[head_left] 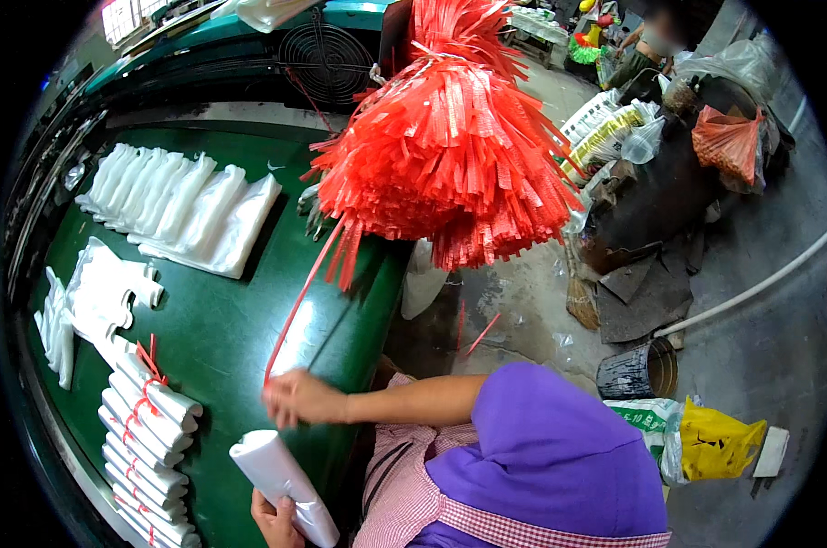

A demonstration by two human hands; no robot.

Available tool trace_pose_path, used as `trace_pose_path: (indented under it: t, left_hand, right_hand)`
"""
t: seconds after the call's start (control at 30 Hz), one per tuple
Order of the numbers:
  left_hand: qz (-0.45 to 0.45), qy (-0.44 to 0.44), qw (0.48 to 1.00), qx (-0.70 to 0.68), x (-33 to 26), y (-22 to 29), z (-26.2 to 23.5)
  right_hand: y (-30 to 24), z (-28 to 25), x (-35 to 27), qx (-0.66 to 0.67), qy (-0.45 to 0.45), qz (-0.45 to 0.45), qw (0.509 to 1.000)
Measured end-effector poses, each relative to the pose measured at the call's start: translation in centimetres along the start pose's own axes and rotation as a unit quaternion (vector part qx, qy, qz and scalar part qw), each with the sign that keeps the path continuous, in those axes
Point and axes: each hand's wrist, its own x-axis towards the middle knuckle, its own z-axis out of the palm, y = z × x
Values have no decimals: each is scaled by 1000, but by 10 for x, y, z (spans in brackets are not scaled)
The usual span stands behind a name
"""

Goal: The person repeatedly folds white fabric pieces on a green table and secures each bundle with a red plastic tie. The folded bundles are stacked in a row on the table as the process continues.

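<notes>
My left hand [276, 522] is closed around a roll of white plastic bags [284, 482], held over the front edge of the green table. Just beyond it, my right hand [302, 399] pinches the end of a red plastic strip [296, 315]. The strip is stretched up to a big hanging bunch of red plastic strips [450, 155]. To the left lies a row of rolled white bag bundles [148, 457], tied round with red strips. My right fingers are a little blurred.
Flat stacks of white plastic bags [180, 205] lie on the green table [240, 329], with loose crumpled white bags [107, 288] nearer. A round fan grille [327, 62] is behind. On the floor at right are a dark bucket [637, 370] and a yellow bag [717, 441]. Another person [649, 50] is far off.
</notes>
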Motion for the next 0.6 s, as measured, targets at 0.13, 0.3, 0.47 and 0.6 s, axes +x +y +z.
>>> trace_pose_path:
  t: [0.13,0.3,0.47,0.6]
  left_hand:
    - [-154,-189,967,-78,17,1,-5]
    - [-168,-217,960,-58,31,8,6]
    - [21,-27,999,23,36,45,-25]
    - [88,-12,974,210,51,54,-31]
  right_hand:
    - [16,11,-58,-221,-314,-189,904]
    - [40,11,-86,-339,-362,-130,859]
    - [-35,-25,-79,-461,-387,-69,795]
    - [-43,-42,-70,-336,-295,-325,833]
